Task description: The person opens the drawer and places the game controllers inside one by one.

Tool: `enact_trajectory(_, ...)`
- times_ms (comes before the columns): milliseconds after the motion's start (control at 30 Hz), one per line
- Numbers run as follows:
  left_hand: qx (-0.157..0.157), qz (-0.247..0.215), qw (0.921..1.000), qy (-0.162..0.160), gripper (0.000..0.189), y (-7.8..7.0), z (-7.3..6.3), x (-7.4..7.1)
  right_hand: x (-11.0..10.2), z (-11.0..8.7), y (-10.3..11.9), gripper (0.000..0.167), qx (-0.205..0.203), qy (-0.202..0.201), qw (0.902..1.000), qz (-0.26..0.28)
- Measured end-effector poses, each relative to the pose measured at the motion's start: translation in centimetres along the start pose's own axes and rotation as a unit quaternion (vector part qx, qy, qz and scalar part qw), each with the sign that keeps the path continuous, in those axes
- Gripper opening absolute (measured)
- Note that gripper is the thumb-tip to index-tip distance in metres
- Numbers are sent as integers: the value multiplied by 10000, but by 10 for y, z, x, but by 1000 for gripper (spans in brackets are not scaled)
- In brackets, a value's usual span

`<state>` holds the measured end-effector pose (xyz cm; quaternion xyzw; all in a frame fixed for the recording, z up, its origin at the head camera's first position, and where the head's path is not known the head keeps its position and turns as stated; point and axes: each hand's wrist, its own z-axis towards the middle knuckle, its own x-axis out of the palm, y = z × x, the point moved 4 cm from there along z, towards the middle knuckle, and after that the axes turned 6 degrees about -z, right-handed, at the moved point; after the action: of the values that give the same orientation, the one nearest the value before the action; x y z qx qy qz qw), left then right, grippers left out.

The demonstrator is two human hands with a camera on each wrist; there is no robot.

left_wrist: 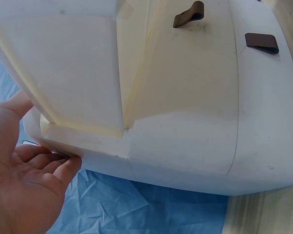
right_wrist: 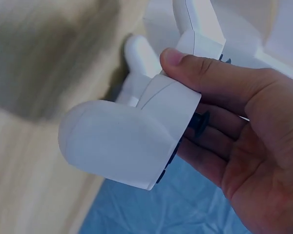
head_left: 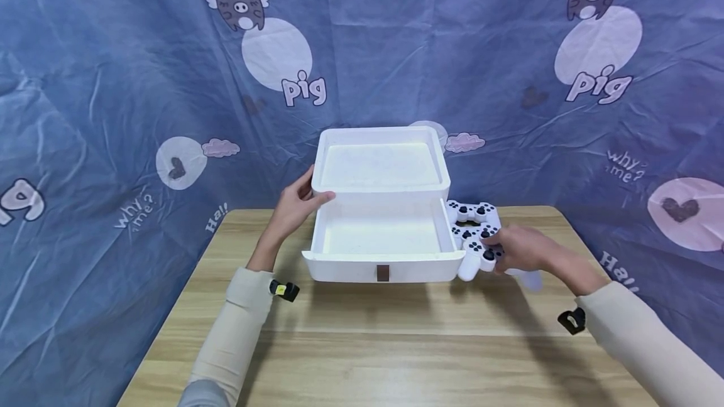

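A white drawer box [head_left: 380, 165] with a recessed top stands on the table, its upper drawer [head_left: 339, 269] pulled out towards me. My left hand [head_left: 295, 206] holds the box's left side, thumb by the drawer's side wall; the left wrist view shows the fingertips [left_wrist: 71, 168] against the box's side. To the right of the box, my right hand [head_left: 523, 247] grips a white game controller [right_wrist: 117, 141] with black sticks, thumb on its back edge and fingers on the button side. More white controllers [head_left: 471, 211] lie just behind it.
Brown pull tabs [left_wrist: 262, 43] mark the drawer fronts. The wooden table [head_left: 367, 363] extends in front of the box. A blue printed cloth [head_left: 384, 36] hangs behind and at both sides. A black band [head_left: 285, 289] shows at the left wrist, another [head_left: 572, 320] at the right.
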<state>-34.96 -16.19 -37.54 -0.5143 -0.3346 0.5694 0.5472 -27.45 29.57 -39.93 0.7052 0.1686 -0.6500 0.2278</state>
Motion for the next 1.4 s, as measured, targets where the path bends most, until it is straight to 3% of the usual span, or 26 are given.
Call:
enact_trajectory(300,5,36,10000,-2,99,2,0,-1,-33,-3,9,65,-137,153,9998,-20)
enact_trajectory(400,12,48,10000,11,98,2,0,-1,-45,-5,12,65,-16,181,9998,-82)
enact_trajectory(600,10,74,10000,18,97,2,1,-1,-68,-7,15,65,109,-14,9987,-502)
enact_trajectory(1400,-85,97,9999,43,96,-1,1,-1,-137,-2,38,62,69,-224,9983,-529)
